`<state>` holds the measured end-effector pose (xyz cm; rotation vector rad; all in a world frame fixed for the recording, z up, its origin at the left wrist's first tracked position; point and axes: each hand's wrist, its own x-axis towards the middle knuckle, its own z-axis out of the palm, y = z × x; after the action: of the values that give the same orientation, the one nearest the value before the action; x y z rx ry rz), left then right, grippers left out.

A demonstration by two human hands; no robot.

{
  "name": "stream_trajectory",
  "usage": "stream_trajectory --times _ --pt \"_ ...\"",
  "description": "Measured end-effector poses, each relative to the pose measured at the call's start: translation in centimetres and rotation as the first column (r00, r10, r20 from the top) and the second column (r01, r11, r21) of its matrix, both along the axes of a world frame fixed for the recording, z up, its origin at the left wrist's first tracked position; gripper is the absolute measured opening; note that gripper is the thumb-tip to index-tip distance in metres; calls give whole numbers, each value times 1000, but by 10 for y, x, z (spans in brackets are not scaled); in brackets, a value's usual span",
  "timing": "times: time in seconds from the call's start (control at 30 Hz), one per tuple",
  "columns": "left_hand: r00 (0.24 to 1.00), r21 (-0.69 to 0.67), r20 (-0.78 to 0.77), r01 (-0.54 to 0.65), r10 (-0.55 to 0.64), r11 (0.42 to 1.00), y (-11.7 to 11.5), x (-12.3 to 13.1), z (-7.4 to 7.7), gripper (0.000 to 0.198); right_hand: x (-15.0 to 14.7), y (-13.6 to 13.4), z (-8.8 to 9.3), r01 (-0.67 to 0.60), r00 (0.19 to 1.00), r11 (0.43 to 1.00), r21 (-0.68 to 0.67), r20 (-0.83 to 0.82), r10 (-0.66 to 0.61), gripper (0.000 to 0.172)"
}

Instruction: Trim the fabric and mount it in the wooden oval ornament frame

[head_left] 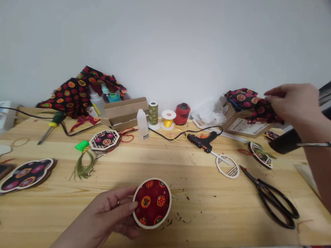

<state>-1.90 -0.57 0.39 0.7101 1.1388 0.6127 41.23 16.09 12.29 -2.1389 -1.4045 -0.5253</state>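
Here, left fingers grip a disc by its edge, open tabletop beyond; right fingers pinch cloth.

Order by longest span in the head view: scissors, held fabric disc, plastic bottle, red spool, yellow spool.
Scissors
Fabric disc
Plastic bottle
Red spool and yellow spool: too alike to rank

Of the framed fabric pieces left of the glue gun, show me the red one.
The plain-rimmed piece held in the left hand: its fabric is deep red. The eight-sided piece and the lobed piece at far left have black backgrounds.
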Motion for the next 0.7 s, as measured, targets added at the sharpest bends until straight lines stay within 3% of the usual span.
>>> stream_trajectory --times 0.1,0.23,0.37,0.47,0.5,0.57,0.63,0.7 --pt "1000 -3 -8 -16 16 1000 -1 2 1 47 -11 0 0 51 998 989 -137 -35 -56 45" --pt "999 10 0 -36 36 999 -3 6 3 43 -20 3 -1 103 994 982 -158 -15 -106 64" --pt "999 0 32 -31 31 1000 -3 8 4 41 -30 -3 10 179 984 977 -113 -5 -180 68" --pt "999 -15 39 -36 37 999 -2 10 4 39 -46 -24 23 170 985 984 57 25 -171 71" --pt "998 -16 46 -35 35 999 -2 10 4 38 -54 -35 26 106 991 983 147 65 -116 68" --pt "997 -18 68 -27 29 999 -1 11 5 36 -74 -59 26 -168 967 953 251 231 110 48" --pt "995 -25 100 -17 19 1000 0 12 6 34 -97 -83 16 -443 854 864 239 407 325 37" --pt "991 -44 137 -7 13 999 2 13 7 31 -119 -102 -6 -702 668 701 125 456 588 24"
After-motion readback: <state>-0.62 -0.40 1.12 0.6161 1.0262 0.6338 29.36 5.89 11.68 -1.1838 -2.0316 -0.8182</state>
